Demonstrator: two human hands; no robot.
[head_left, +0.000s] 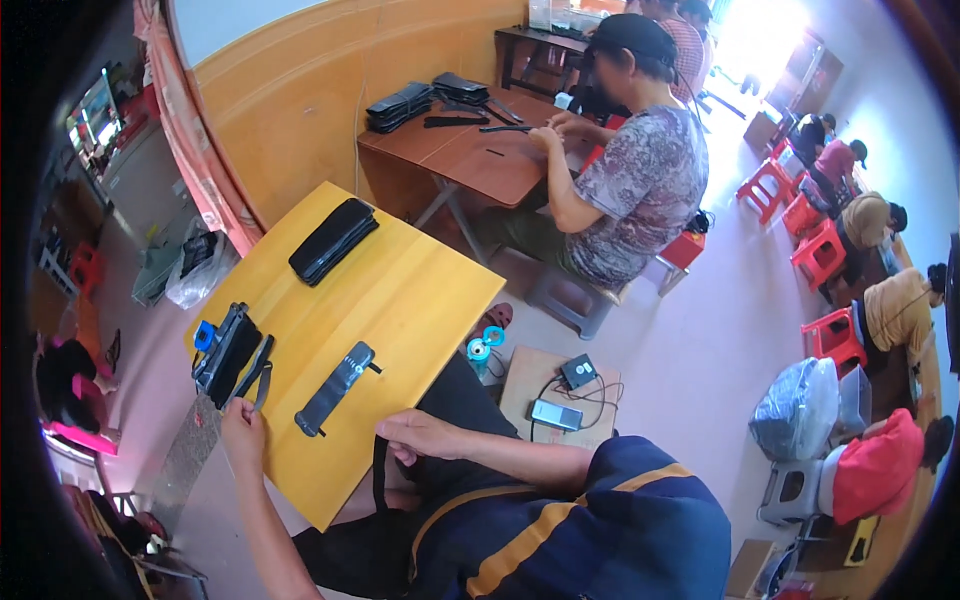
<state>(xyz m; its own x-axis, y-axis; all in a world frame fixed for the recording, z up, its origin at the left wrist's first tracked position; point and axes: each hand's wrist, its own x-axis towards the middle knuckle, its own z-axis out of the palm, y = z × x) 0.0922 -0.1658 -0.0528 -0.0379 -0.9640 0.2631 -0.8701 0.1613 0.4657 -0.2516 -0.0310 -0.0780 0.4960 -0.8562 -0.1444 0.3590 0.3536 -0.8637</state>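
Observation:
At the left edge of the yellow table, my left hand pinches the end of a thin dark strap. Beside it lies a bundle of black straps with a small blue object at its far end. My right hand is closed on a black strap that hangs down at the table's near edge. Between my hands a flat black piece with pale lettering lies slantwise, dark tabs poking out at its ends. Farther back rests a stack of black pieces.
Ahead, a co-worker sits at a brown table holding black strips. A low wooden stool bearing a grey device stands right of my table, near a turquoise bottle. Several people sit along the right wall.

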